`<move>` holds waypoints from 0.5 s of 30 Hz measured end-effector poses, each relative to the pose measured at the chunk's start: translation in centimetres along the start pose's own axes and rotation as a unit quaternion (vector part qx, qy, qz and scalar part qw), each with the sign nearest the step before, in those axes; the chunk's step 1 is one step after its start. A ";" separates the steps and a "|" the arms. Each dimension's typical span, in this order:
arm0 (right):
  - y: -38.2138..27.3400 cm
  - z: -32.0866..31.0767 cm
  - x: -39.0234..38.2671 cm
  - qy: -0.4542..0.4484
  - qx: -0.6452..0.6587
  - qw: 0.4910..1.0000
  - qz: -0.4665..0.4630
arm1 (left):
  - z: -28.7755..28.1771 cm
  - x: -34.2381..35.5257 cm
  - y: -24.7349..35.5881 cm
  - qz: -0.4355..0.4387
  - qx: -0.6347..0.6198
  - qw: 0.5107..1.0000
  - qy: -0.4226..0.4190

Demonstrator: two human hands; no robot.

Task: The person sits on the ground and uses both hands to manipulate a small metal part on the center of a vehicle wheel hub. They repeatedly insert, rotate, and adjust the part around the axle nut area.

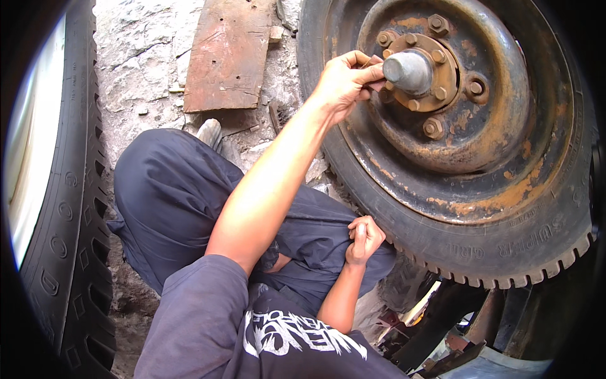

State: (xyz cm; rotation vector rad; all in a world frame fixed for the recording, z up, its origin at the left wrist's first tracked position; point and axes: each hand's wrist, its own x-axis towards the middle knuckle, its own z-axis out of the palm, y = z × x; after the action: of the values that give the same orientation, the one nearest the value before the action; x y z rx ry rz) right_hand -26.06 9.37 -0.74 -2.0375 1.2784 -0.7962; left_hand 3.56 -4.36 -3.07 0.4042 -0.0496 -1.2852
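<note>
My left hand [351,82] reaches up to the hub of a rusty wheel and pinches a small reddish-brown scrap [377,84] that looks like sandpaper. The scrap lies against the side of the grey metal hub cap [409,72], which sticks out from the middle of the wheel. Fingers partly cover it, so its full shape is hidden. Around the cap runs a brown flange [447,82] with several bolts. My right hand [365,240] is closed in a loose fist with its thumb on top, resting at my knee beside the tyre [467,246]; nothing shows in it.
Larger nuts [433,128] stand out on the worn black and rusty rim [499,148]. Another tyre [69,208] rises at the far left. A reddish wooden board [227,54] lies on rough stony ground [142,57]. Metal parts [454,344] are at the lower right.
</note>
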 end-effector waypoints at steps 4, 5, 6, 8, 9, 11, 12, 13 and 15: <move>0.2 -0.3 -0.2 -0.003 0.003 1.000 -0.006 | -0.3 -0.7 0.4 -0.041 0.033 0.999 -0.010; 0.2 -0.3 -0.2 -0.003 0.005 1.000 -0.009 | -0.4 -0.6 0.3 -0.041 0.027 0.999 -0.017; 0.1 -0.5 -0.3 -0.004 0.003 1.000 -0.009 | -0.4 -0.8 0.0 -0.045 0.017 0.999 -0.022; 0.2 -0.4 -0.4 -0.005 0.016 1.000 -0.005 | -0.6 -0.3 0.0 -0.048 -0.034 0.998 -0.023; 0.3 -0.3 -0.5 -0.006 0.023 1.000 -0.001 | -0.7 -0.3 -0.3 -0.041 -0.056 0.997 -0.024; 0.3 -0.3 -0.1 -0.011 0.027 1.000 -0.010 | -0.4 0.5 -0.6 -0.007 -0.119 0.992 -0.029; 0.4 -0.2 -0.3 -0.011 0.030 0.999 -0.010 | -0.1 0.6 -0.3 -0.006 -0.108 0.994 -0.006; 0.4 -0.3 -0.3 -0.010 0.031 0.999 -0.007 | -0.1 0.5 -0.4 -0.002 -0.097 0.995 -0.016; 0.1 -0.3 -0.1 -0.012 0.030 0.999 -0.006 | -0.2 0.2 -0.4 0.000 -0.054 0.998 -0.026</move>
State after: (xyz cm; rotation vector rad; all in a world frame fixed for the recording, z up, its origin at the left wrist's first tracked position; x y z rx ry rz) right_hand -26.32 9.42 -0.64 -2.0025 1.2163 -0.8049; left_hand 3.28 -4.61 -3.49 0.2778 -0.0247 -1.2926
